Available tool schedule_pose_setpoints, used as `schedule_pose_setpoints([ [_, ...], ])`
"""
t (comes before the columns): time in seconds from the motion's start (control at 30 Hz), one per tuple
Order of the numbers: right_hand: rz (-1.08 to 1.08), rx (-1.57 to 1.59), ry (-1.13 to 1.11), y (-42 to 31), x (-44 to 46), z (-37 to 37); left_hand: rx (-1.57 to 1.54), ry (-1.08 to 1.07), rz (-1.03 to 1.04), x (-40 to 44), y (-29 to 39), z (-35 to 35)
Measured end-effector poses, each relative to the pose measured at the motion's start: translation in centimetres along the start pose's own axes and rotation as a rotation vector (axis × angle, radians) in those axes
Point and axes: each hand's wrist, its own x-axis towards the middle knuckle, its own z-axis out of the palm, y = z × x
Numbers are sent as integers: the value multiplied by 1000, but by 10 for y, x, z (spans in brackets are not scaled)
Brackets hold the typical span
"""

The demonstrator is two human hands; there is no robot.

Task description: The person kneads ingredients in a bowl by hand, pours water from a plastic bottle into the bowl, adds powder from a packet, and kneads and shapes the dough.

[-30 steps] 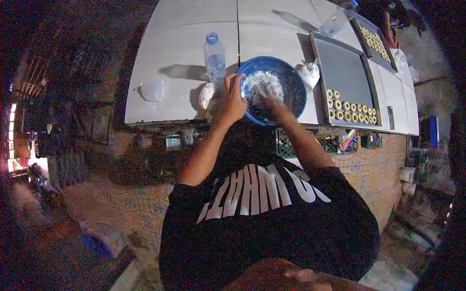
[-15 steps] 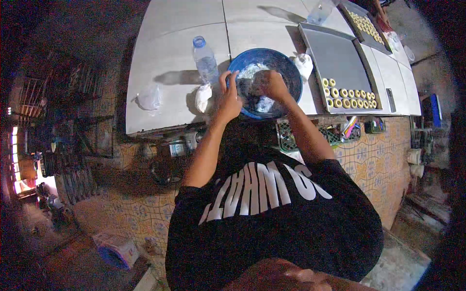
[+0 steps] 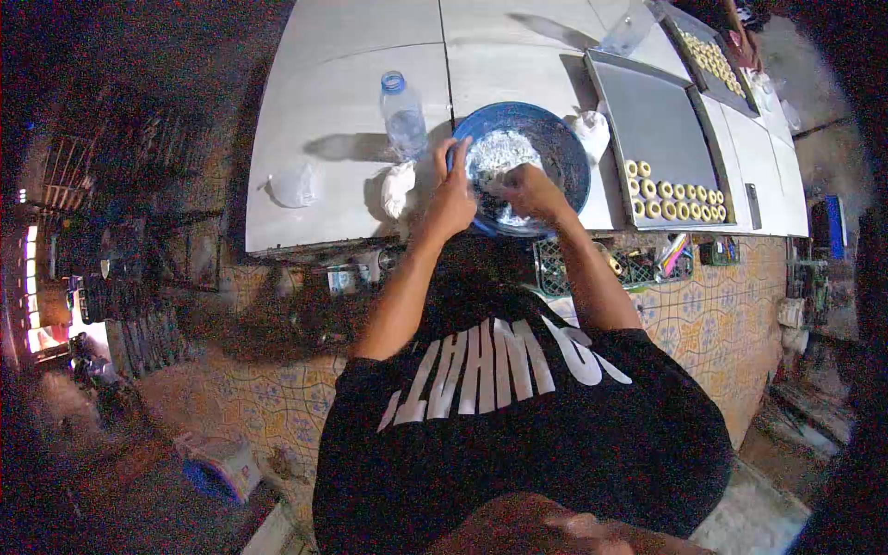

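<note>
A blue bowl (image 3: 575, 148) sits near the front edge of the white-topped table, with white powdery or crumbly stuff (image 3: 499, 153) inside it. My left hand (image 3: 450, 201) grips the bowl's left rim, fingers outside and over the edge. Inside the bowl, my right hand (image 3: 534, 191) is closed over the white stuff; whatever its fingers hold is hidden. A clear plastic bottle (image 3: 404, 120) without a cap stands to the left of the bowl. Below that bottle lies a small white bag (image 3: 398, 190), and another white bag (image 3: 590, 137) touches or nearly touches the bowl's right side.
To the right lies a metal tray (image 3: 652, 111) with rows of ring-shaped dough pieces (image 3: 680, 210). A fuller tray (image 3: 712, 65) is behind it, near another person's arm. A phone (image 3: 753, 205), a clear bag (image 3: 294, 185) and a second bottle (image 3: 629, 32) are on the table.
My right hand has shifted within the bowl toward its front, uncovering more of the white stuff. My left hand keeps its hold on the rim. The view has shifted slightly.
</note>
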Motion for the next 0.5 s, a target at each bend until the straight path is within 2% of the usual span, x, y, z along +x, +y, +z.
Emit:
schedule_pose_setpoints([
  [0.1,-156,-171,48,86,53,43,9,97,-7,0,-14,13],
  [0.17,161,-88,-35,52,65,41,19,-3,-33,5,-17,5],
  [0.23,-124,-367,31,43,81,45,-14,-75,-64,2,-13,1],
  [0.27,131,-162,47,42,85,42,61,-64,-11,1,-11,0],
  [0.33,-349,-562,62,104,125,51,75,-104,-57,0,-14,2],
  [0.37,-324,-461,0,105,126,47,83,-121,-76,0,-17,4],
  [0.4,-293,-359,-59,105,128,42,-33,-142,-105,0,-22,5],
  [0.5,565,1171,-19,36,94,14,74,-103,-145,2,-13,6],
])
